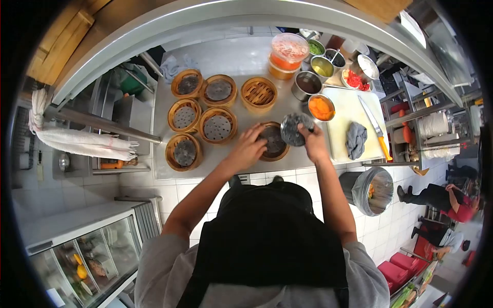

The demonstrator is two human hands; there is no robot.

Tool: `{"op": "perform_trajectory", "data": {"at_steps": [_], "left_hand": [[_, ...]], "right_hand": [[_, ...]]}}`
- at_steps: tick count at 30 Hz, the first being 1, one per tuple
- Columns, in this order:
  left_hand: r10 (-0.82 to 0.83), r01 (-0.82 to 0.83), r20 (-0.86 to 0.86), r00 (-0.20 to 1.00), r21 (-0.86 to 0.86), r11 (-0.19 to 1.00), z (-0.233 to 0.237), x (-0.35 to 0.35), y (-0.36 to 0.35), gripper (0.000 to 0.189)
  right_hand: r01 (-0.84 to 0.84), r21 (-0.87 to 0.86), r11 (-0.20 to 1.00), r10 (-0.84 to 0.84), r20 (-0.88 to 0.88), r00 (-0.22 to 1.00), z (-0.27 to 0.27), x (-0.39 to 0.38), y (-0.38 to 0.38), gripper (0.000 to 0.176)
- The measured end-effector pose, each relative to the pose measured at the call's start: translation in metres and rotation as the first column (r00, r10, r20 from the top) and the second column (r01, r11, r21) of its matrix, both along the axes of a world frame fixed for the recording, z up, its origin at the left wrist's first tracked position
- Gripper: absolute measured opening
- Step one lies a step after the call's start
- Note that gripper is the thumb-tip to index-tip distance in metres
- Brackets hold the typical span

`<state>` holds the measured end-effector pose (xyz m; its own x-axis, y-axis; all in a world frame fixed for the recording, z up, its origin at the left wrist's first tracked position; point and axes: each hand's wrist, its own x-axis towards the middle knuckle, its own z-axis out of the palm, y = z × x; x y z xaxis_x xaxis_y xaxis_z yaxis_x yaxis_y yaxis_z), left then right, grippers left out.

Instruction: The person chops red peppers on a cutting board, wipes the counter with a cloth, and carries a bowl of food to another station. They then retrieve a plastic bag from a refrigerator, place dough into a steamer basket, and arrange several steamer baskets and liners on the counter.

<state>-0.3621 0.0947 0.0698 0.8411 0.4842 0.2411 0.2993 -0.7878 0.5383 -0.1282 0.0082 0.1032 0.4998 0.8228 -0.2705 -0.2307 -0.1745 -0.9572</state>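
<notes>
A round bamboo steamer basket (278,152) with a dark liner inside sits at the counter's near edge. My left hand (248,149) holds its left rim, fingers bent over the edge and partly hiding it. Just right of that basket, my right hand (314,143) pinches a dark, round steamer liner (294,128), raised and tilted. To the left stand several more bamboo steamers, among them one with a dark liner (218,90) and one with a grey perforated liner (216,127). Behind my hands is a steamer (259,94) whose bare slatted bottom shows.
A cutting board (339,110) at right carries a knife (376,123) and a crumpled grey cloth (356,140). Metal tubs, including one of orange filling (321,108), stand behind. A lined trash bin (372,192) is below right. Overhead runs a metal shelf (246,14). Two people are far right.
</notes>
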Motion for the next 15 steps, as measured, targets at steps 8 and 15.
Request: {"op": "perform_trajectory", "data": {"at_steps": [8, 15], "left_hand": [[0.164, -0.135, 0.069, 0.984, -0.31, 0.941, 0.013, -0.03, -0.007, 0.033], [0.723, 0.229, 0.28, 0.632, -0.958, 0.171, 0.044, 0.016, 0.075, 0.039]], "right_hand": [[-0.044, -0.056, 0.997, 0.034, -0.175, 0.984, -0.008, 0.02, 0.136, 0.026], [-0.056, 0.14, 0.989, 0.124, -0.547, 0.828, 0.004, -0.002, 0.124, 0.033]]}}
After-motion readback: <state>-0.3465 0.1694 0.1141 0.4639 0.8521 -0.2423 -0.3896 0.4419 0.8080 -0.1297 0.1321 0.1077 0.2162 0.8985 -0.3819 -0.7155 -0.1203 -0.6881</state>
